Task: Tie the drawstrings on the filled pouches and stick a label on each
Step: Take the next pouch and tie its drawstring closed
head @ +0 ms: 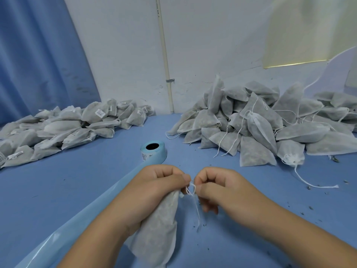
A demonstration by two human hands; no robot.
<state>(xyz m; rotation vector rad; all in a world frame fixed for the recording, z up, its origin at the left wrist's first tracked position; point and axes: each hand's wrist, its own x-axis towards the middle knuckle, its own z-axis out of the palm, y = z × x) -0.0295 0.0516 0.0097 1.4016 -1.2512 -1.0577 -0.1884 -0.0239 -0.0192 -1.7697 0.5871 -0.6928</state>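
left hand (pixel 154 188) grips pouch (pixel 160 235) | right hand (pixel 218 188) pinches drawstring (pixel 196 209) | pouch below left palm

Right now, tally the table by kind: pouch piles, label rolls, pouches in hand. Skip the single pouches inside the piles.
Pouch piles: 2, the left pile with labels showing and the right pile.
Label rolls: 1, the blue label roll.
Pouches in hand: 1, the pouch in the left hand; the right hand pinches its drawstring.
Total: 4.

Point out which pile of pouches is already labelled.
The left pile: white printed labels show on several of its pouches. The right pile shows no labels at all.
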